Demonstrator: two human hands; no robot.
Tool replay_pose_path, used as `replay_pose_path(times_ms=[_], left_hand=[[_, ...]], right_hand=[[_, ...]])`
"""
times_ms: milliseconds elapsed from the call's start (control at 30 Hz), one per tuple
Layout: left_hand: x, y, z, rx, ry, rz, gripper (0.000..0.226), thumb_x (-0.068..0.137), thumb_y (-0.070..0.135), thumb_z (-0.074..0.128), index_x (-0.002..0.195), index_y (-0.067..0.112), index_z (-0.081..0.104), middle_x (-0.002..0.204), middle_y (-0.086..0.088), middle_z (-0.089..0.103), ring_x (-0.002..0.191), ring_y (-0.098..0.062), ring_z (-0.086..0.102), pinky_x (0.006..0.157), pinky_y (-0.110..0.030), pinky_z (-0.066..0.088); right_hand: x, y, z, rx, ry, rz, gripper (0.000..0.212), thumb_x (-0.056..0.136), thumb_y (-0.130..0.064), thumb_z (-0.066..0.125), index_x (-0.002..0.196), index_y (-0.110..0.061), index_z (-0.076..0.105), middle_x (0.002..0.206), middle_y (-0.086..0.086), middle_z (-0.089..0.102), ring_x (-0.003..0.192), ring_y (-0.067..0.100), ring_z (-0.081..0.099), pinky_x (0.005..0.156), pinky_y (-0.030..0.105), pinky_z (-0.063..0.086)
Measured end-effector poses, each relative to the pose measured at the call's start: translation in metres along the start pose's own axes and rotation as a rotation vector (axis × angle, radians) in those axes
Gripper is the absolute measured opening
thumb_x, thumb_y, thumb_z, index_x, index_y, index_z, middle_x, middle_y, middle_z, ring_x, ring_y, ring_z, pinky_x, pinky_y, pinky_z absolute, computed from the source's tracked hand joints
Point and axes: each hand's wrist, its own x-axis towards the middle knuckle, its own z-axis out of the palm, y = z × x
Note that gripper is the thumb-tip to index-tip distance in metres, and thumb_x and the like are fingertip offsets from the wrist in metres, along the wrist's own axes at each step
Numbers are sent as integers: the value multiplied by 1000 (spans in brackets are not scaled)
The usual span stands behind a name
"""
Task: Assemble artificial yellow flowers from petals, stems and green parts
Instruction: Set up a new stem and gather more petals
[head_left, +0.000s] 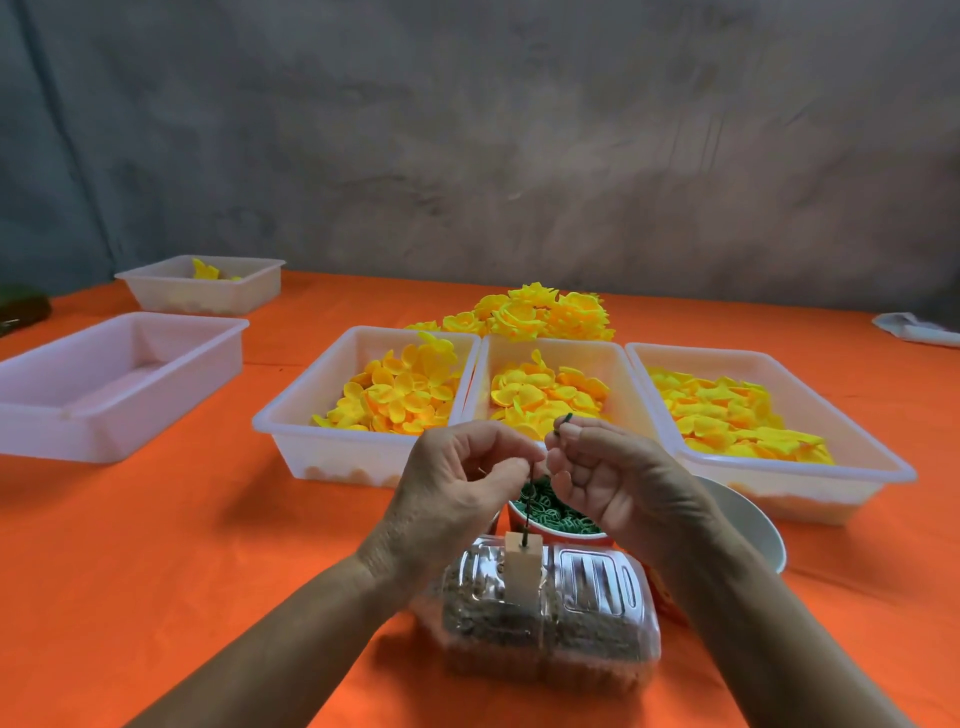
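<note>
Craft workshop: petal-filled trays (524, 353) on orange table (208, 519).

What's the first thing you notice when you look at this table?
The bright yellow petals jump out first, filling three white tubs in a row across the middle of the orange tablecloth, with a pile of finished flowers just behind them. Right in front, the left hand pinches a thin dark stem standing in a small block, and the right hand holds a small green piece beside it.

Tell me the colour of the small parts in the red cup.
Green: the parts fill the cup under the hands, seen in the head view.
</note>
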Motion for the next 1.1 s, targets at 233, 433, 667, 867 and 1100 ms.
replay_pose_path(times_ms=[233,433,667,867,1100], left_hand=[[-7,3,5,-67,48,14,6,73,12,69,76,15,73,75,-3,74,74,-21,69,70,-34,57],[-9,1,7,-119,78,-14,8,79,6,72,79,14,73,77,-7,74,72,-17,70,66,-27,55],[-10,3,8,-166,106,-58,11,76,2,72,71,12,72,70,-5,73,66,-12,69,61,-20,53],[-12,5,8,-208,110,-74,5,71,11,75,72,10,71,66,0,71,60,-4,64,56,-14,48],[-12,2,8,-181,136,-107,5,73,10,76,70,14,73,70,-9,71,65,-15,61,58,-21,49]], right_hand=[[-13,3,6,81,-46,20,10,60,-8,66,70,-6,67,67,9,66,56,13,64,51,20,53],[-20,3,8,57,-60,42,4,66,-13,66,66,-12,70,69,5,65,55,10,61,50,20,51],[-24,6,11,-26,-102,11,4,67,-14,74,69,-16,70,71,2,62,58,8,58,52,19,50],[-27,6,15,-120,-107,-75,15,59,-18,75,72,-11,72,66,4,63,56,8,57,50,18,49],[-29,6,14,-212,-92,-116,19,59,-23,76,73,-12,72,64,4,62,57,9,58,51,18,48]])
